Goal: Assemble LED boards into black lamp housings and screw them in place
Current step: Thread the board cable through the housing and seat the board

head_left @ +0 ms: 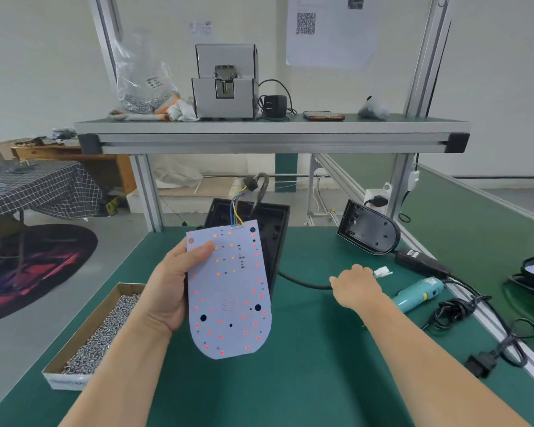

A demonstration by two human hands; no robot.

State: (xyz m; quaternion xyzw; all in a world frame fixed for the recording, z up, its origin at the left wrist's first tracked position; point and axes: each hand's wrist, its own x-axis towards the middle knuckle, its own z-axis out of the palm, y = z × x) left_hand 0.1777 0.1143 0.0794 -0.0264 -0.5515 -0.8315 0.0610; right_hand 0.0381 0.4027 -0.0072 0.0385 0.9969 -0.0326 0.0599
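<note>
1. Pinched along its left edge, the LED board [228,297] is held by the left hand [171,285]. The thumb lies across the board's face and the fingers are hidden behind it.
2. Right of it, the right hand [355,286] is curled into a fist round a thick black cable [302,283]. A small white connector [383,271] pokes out on the fist's far-right side.
3. The board is held above the middle of the green table mat [290,380], with its face turned toward the viewer.
4. It is a thin, flat, pale sheet, straight-cut at the far end and rounded at the near end. Small red and orange dots and a few dark round holes are scattered over it.
5. Thin coloured wires [238,211] in blue, yellow and green rise from the board's far edge.
6. Just behind the board, a black lamp housing [279,229] lies on the mat. It is a matt plastic tray with raised walls, and the board partly covers it.
7. A second housing [372,231] stands tilted at the far right, smooth, with one rounded end.
8. A shallow cardboard box [74,343] of shiny metal screws sits near left.
9. A teal power screwdriver [420,294] lies on the mat, right of the right hand.
</note>
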